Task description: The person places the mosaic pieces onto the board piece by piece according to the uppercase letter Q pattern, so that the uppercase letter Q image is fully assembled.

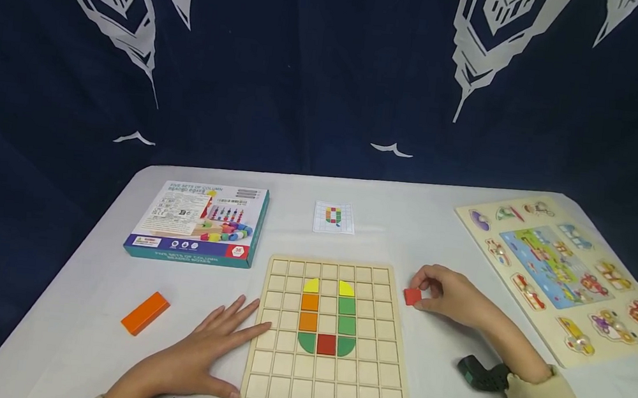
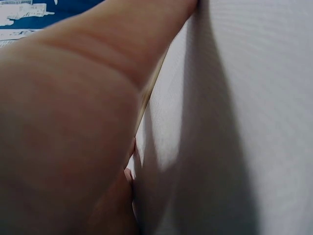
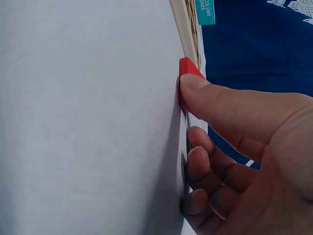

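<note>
My right hand point(image 1: 450, 296) pinches a small red square block point(image 1: 412, 296) between thumb and fingers, just right of the wooden grid board point(image 1: 393, 392). The right wrist view shows the thumb pressed on that red block point(image 3: 185, 68), close to the white tabletop. On the board sit yellow quarter-round pieces point(image 1: 347, 289) at the top, orange squares point(image 1: 308, 322) on the left, green squares point(image 1: 346, 325) on the right, and a red square point(image 1: 326, 344) between two green rounded corners. My left hand point(image 1: 206, 348) lies with fingers spread, thumb and fingertips touching the board's left edge.
A small pattern card point(image 1: 334, 218) lies behind the board. The boxed bead set point(image 1: 195, 222) is at back left, with an orange rectangular block point(image 1: 145, 313) in front of it. To the right lies a picture puzzle board point(image 1: 565, 280). A dark curtain point(image 1: 307, 82) hangs behind the table.
</note>
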Motion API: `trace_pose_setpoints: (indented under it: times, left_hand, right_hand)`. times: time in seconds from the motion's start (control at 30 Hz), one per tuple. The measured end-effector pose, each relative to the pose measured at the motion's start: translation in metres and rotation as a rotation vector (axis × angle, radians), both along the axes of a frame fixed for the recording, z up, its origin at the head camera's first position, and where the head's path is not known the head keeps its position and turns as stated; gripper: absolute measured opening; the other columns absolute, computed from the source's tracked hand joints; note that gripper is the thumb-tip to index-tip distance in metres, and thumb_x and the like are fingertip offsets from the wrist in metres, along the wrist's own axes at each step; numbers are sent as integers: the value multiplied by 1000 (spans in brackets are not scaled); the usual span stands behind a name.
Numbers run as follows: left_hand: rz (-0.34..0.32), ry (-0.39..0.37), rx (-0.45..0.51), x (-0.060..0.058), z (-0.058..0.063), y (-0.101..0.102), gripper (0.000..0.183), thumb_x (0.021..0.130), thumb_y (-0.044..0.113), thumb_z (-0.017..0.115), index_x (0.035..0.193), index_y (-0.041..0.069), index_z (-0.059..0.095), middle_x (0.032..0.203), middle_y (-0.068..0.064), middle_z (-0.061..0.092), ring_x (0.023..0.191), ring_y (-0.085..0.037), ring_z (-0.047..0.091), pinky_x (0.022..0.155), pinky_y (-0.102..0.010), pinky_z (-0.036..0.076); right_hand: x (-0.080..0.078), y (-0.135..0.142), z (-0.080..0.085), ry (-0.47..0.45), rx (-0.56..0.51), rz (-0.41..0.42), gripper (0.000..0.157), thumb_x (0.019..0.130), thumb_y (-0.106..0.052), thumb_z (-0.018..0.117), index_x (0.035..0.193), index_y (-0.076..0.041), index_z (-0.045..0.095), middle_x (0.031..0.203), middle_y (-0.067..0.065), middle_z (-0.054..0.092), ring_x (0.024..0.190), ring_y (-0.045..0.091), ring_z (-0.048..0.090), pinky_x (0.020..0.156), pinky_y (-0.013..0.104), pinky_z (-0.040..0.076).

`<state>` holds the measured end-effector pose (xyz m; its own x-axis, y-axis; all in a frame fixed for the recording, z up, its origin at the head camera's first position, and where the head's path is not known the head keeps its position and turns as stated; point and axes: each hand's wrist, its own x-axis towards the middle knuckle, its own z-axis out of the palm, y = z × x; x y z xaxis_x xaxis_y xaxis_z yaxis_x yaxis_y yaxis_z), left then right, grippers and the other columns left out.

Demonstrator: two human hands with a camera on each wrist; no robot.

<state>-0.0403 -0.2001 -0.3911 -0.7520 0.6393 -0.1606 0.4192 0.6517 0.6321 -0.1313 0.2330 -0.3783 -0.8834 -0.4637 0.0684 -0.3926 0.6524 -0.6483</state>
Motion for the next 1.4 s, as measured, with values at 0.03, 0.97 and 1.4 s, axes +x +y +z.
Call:
trace_pose_setpoints:
  times: [0.03,0.97,1.4]
  left_hand:
    - [-2,3,4,0,0,0,95,65,61,72,147,35,29,156,2,5,140,-24,-5,105,-59,0]
    - [-10,9,-9,-2,1,-1,95,66,61,71,147,34,30,156,2,4,140,-23,-7,106,-57,0]
    - [-11,11,-20,-1,2,0,95,66,62,70,147,34,29,156,0,5,140,-24,-6,106,-56,0]
  right_hand:
    - [0,0,1,-5,0,-6,26,71,-3,79,86,-11,60,78,-2,53,68,13,45,59,24,40]
    - [-24,-119,9,-131,-210,-9,6,84,-1,68,82,-7,65,70,-1,60,65,15,54,66,30,46]
    - [-22,-122,6,-87,-149,58,7,83,-5,69,78,-9,68,70,-5,60,67,14,52,65,29,45]
